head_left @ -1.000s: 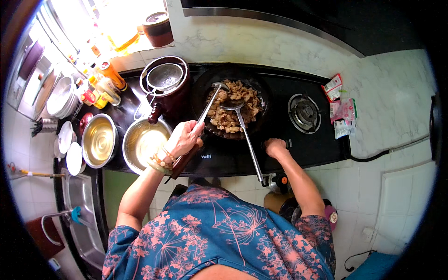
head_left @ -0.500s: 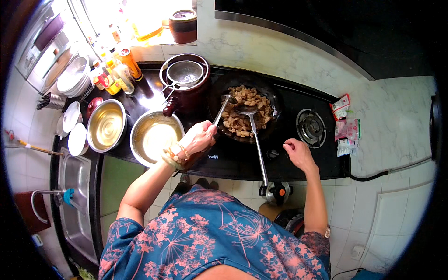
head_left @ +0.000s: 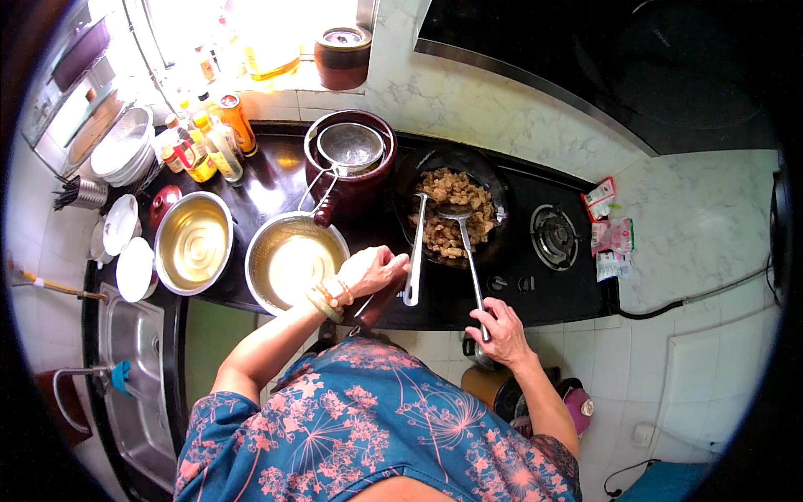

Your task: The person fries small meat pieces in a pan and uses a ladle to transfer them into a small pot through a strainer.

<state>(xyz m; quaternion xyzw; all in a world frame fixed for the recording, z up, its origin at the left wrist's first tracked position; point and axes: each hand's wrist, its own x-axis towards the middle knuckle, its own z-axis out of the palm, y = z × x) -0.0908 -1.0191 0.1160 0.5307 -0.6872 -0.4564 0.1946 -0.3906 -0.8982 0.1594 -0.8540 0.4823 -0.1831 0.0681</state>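
Note:
A black wok (head_left: 406, 180) on the hob holds browned pieces of meat (head_left: 456, 188). My right hand (head_left: 502, 333) is closed round the lower end of a metal wok spatula (head_left: 470, 259), whose head rests in the meat. A metal spoon (head_left: 416, 255) leans over the near left rim of the wok, its handle end free. Just left of that handle is my left hand (head_left: 375, 272), its fingers curled together above the brown wok handle (head_left: 381, 303). Whether these fingers touch the wok handle is hidden.
Left of the wok stand a dark red pot (head_left: 355, 188) with a strainer (head_left: 351, 151) on it, a perforated steel bowl (head_left: 255, 259) and a basin of liquid (head_left: 196, 238). Bottles (head_left: 219, 151) crowd the window side. A bare burner (head_left: 554, 237) and packets (head_left: 611, 238) lie right.
My left hand has let go of the spoon, which now leans on the wok's rim. My right hand has moved left and down onto the spatula handle. The view has shifted slightly.

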